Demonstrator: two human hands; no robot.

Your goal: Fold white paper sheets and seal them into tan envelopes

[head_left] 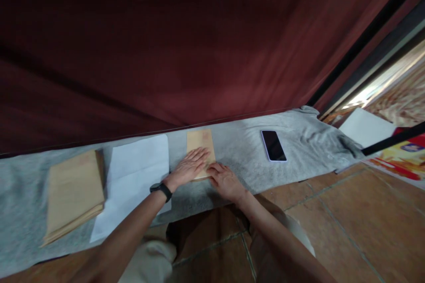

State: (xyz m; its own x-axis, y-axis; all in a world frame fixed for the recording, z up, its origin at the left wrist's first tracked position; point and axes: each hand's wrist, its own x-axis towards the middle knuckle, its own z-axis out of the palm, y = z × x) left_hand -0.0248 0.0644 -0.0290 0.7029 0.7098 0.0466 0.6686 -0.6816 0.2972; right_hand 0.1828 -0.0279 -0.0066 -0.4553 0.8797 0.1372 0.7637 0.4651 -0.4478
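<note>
A small tan paper envelope (200, 138) lies on the grey cloth in front of me. Flat across its middle rests my left hand (190, 166), fingers stretched out and a dark watch band on the wrist. At the envelope's lower right edge is my right hand (226, 181), its fingers bent and drawn together on the paper's edge; the fingertips are partly hidden. To the left lies a creased white sheet (139, 163), with my left forearm passing over its lower part. Farther left sits a stack of larger brown envelopes (75, 188).
A phone with a pale purple edge (274, 146) lies on the grey cloth (302, 141) at the right. Behind the narrow surface hangs a dark red curtain (199, 53). Tiled floor (352, 221) is below; black poles, a white board (367, 127) and colourful packaging (401, 157) stand at the right.
</note>
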